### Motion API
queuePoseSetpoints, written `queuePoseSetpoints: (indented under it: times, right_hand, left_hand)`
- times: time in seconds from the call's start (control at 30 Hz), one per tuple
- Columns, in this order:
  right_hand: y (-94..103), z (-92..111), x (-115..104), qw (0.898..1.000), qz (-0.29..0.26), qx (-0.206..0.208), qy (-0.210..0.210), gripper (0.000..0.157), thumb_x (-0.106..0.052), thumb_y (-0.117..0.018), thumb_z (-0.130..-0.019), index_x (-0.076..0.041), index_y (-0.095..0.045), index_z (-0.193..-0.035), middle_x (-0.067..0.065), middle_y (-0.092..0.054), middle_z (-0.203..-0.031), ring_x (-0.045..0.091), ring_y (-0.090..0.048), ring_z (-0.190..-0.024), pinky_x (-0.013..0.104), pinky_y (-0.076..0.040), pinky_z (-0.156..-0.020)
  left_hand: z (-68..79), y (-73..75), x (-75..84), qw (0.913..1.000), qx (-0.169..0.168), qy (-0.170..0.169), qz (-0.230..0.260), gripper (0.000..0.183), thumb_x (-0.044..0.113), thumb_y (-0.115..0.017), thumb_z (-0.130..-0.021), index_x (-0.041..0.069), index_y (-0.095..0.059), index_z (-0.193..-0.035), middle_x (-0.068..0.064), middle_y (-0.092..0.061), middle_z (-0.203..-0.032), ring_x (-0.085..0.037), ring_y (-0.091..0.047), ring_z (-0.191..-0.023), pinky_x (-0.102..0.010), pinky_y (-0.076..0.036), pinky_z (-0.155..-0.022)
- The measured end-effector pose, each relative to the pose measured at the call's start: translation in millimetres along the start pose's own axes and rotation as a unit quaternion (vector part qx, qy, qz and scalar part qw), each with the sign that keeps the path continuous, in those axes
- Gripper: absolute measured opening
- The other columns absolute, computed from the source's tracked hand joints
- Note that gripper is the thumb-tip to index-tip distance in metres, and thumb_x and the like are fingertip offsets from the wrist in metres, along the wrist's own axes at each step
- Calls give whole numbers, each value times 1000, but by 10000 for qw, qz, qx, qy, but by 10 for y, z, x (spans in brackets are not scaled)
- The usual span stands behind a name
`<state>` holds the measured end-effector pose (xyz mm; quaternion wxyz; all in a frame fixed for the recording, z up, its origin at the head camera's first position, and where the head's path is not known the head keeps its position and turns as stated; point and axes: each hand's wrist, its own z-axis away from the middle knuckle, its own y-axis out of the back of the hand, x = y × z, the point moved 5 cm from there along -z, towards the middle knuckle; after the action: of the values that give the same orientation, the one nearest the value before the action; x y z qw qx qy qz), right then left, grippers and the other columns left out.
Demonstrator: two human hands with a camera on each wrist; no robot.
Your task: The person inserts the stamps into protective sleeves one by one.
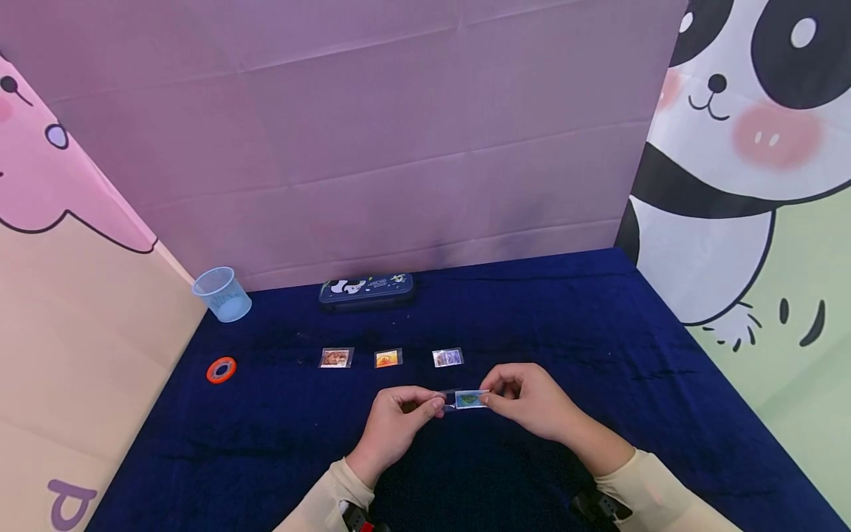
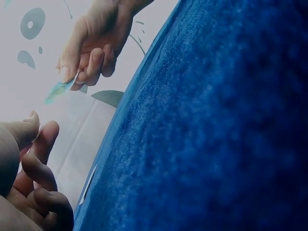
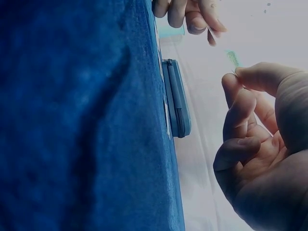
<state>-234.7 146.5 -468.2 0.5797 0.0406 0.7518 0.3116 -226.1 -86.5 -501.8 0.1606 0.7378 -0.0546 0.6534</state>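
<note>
Both hands meet low over the middle of the cloth. Between my left thumb and fingers, my left hand point(image 1: 394, 423) pinches the left end of a small clear plastic sleeve point(image 1: 448, 400). A blue-green stamp point(image 1: 469, 400) with a pale border lies at the sleeve's right end; my right hand point(image 1: 532, 403) pinches its right edge between thumb and forefinger. In the right wrist view the stamp point(image 3: 233, 58) stands up from the right fingertips. Beyond the hands, three small stamps lie in a row in clear sleeves: a brown one point(image 1: 335, 358), an orange one point(image 1: 388, 358) and a bluish-purple one point(image 1: 448, 357).
A dark blue cloth point(image 1: 266, 458) covers the table. At the back lies a navy pencil case point(image 1: 367, 290) with a panda print. A translucent blue cup point(image 1: 224, 295) stands at the back left, and an orange tape roll point(image 1: 221, 369) lies in front of it.
</note>
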Motion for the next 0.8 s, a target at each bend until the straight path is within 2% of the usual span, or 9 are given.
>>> queuePoseSetpoints:
  times: [0.23,0.43,0.5,0.67,0.73,0.8]
  right_hand:
    - [-6,3,-3,10000,30,-28,2,3,-19,-79,-94,-19,-76,-95,-4,-68,-81,11,-53,-59,25,-42,-51]
    - [-3,4,-14,10000,55,-23,-1,2,-20,-78,-95,-18,-76,-95,-4,-68,-80,10,-53,-58,25,-42,-50]
    - [-2,3,-17,10000,78,-7,-34,4,-21,-77,-96,-18,-76,-94,-4,-67,-80,10,-52,-58,24,-42,-50]
    - [-5,3,-12,9997,128,32,-181,6,-22,-77,-96,-17,-76,-94,-4,-65,-81,10,-50,-58,24,-41,-50]
    - [-8,4,-4,9996,155,36,-224,6,-22,-76,-96,-17,-75,-94,-3,-65,-81,10,-50,-58,24,-41,-50]
    - [-10,7,6,9995,175,37,-247,5,-22,-77,-96,-17,-76,-94,-3,-64,-81,11,-50,-59,25,-41,-51]
  left_hand:
    - [5,0,18,9999,-7,33,-165,14,21,-71,-101,16,-80,-111,1,-77,-96,-17,-67,-82,-24,-49,-66]
    - [2,-4,25,9999,80,-56,-28,15,16,-73,-99,8,-78,-112,-7,-78,-97,-30,-71,-83,-21,-46,-61]
    - [4,-2,27,9999,143,-61,39,15,16,-74,-99,5,-76,-109,-10,-78,-96,-31,-72,-83,-21,-45,-60]
    - [11,15,24,9995,305,38,-23,16,22,-75,-98,7,-77,-104,-7,-77,-95,-12,-58,-65,-20,-41,-56]
    - [15,23,25,9993,370,42,-93,16,23,-76,-98,9,-79,-103,-6,-75,-94,-8,-50,-59,-21,-39,-54]
    - [19,30,30,9990,422,8,-144,14,24,-76,-97,11,-80,-103,-6,-73,-94,-8,-48,-59,-21,-39,-54]
